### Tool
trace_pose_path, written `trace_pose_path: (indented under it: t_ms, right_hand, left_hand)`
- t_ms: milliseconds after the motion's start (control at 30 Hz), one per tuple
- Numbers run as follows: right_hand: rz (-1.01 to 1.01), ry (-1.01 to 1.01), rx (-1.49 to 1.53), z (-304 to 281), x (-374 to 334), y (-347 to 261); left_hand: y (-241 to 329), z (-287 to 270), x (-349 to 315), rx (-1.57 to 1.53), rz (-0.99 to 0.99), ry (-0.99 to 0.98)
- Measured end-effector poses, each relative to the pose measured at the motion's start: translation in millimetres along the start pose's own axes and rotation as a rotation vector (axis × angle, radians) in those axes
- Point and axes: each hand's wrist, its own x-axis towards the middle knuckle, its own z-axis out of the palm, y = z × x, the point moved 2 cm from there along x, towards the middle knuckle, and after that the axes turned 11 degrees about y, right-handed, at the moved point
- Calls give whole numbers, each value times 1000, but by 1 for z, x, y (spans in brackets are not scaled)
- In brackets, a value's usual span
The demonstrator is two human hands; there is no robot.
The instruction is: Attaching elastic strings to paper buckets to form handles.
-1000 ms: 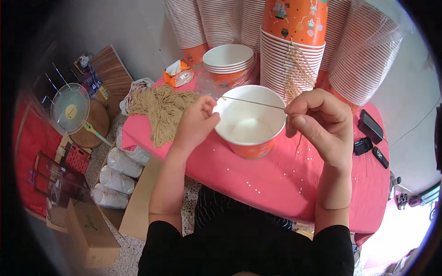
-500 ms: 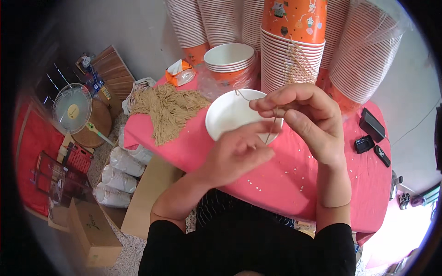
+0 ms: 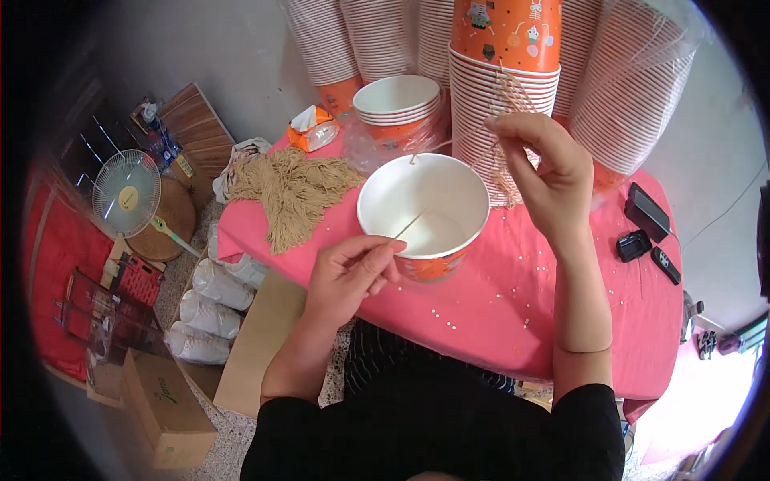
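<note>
An orange paper bucket (image 3: 433, 268) with a white inside stands on the pink-covered table. A thin tan cord (image 3: 411, 226) sticks out from the pinched thumb and finger of my left hand (image 3: 353, 276), over the bucket's near left rim. My right hand (image 3: 553, 164) is raised to the right of the bucket, thumb and forefinger pinched. Another stretch of cord (image 3: 439, 147) runs from the bucket's far rim up toward those fingertips; part of it is lost against the stacked buckets behind.
A heap of tan cords (image 3: 297, 188) lies at the left of the table (image 3: 513, 321). Tall stacks of paper buckets (image 3: 505, 88) line the back, beside a tissue pack (image 3: 311, 130). Black devices (image 3: 648, 215) lie at the right; small white dots are scattered over the cloth.
My hands have moved apart: the left down and left to the bucket's near rim, the right up. The bucket's front is now uncovered. The cord by the far rim stretches straighter.
</note>
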Motion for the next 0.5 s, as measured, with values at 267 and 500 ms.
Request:
trace_pose_path:
  t_ms: [267,500]
  right_hand:
    - [-85,-36,-175,-8,4,6]
    - [23,-132,-339,-16,2,16]
  left_hand:
    - [-5,-10,-1,22,-132,-27]
    - [-4,-9,2,368,266,186]
